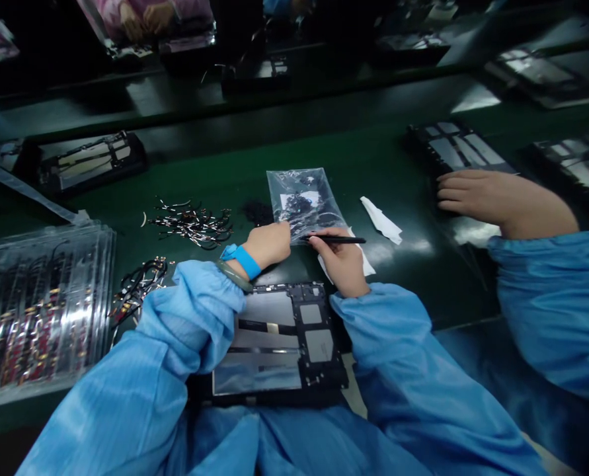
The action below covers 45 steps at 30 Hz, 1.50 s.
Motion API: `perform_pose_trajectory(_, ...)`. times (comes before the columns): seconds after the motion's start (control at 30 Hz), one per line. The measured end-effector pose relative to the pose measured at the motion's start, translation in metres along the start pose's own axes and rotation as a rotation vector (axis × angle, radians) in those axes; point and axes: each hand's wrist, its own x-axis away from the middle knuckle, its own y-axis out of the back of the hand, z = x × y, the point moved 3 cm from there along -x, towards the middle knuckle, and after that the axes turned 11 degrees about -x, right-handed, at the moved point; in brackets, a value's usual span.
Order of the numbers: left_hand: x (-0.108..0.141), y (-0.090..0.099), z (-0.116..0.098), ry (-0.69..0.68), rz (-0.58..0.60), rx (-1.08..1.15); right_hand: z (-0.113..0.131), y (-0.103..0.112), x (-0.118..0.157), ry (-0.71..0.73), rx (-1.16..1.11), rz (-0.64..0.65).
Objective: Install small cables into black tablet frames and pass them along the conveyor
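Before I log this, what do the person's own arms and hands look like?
Left sleeve and right sleeve are glossy blue, loose and wrinkled. The left hand is ungloved, with a blue wristband and greenish bangle; the right hand is ungloved too.

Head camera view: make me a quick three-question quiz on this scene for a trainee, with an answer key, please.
1. Multiple choice: what does the person's right hand hold?
a) a red screwdriver
b) a slim black tool
c) a paper cup

2. True or false: a blue band circles the wrist of the person's left hand.

3. Which lies nearer the person's body: the clear bag or the black-framed device below the hands?

Key:
1. b
2. True
3. The black-framed device
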Motion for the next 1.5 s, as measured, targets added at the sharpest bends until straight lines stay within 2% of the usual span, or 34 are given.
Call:
perform_pose_trajectory(0.23, -0.02, -0.008, 0.011, 0.042, 0.025, 0.042, 0.005, -0.002, -0.001, 0.007, 0.013, 0.001)
perform_pose_trajectory(0.37, -0.015, -0.005, 0.023, 0.085, -0.042, 0.102, 0.004, -0.002, -0.002, -0.023, -0.001, -0.005)
perform_pose_trajectory(0.5, 0.017, 0.006, 0.027, 0.073, -0.118, 0.162, 0.013, 0.003, 0.005, -0.062, -0.08, -0.04)
perform_pose_trajectory(0.57, 0.038, 0.01, 0.026, 0.03, -0.111, 0.226, 0.022, 0.005, 0.012, -0.111, -0.181, -0.059)
perform_pose_trajectory(0.63, 0.059, 0.011, 0.023, -0.034, -0.073, 0.381, 0.034, 0.005, 0.02, -0.178, -0.28, -0.039)
perform_pose_trajectory(0.73, 0.083, 0.011, 0.018, -0.079, -0.019, 0.658, 0.052, -0.003, 0.032, -0.278, -0.382, 0.057)
perform_pose_trajectory(0.83, 0.1, 0.008, 0.013, -0.031, -0.012, 0.786, 0.065, -0.016, 0.04, -0.391, -0.476, 0.138)
perform_pose_trajectory(1.03, 0.122, 0.004, 0.012, 0.046, -0.093, 0.93, 0.076, -0.035, 0.051, -0.6, -0.583, 0.172)
perform_pose_trajectory(1.3, 0.134, 0.006, 0.011, 0.043, -0.081, 0.914, 0.079, -0.041, 0.059, -0.704, -0.63, 0.211)
perform_pose_trajectory(1.4, 0.139, 0.007, 0.019, 0.03, -0.089, 0.779, 0.079, -0.039, 0.058, -0.678, -0.609, 0.212)
perform_pose_trajectory(1.5, 0.15, 0.008, 0.041, 0.06, -0.201, 0.529, 0.078, -0.038, 0.057, -0.585, -0.525, 0.191)
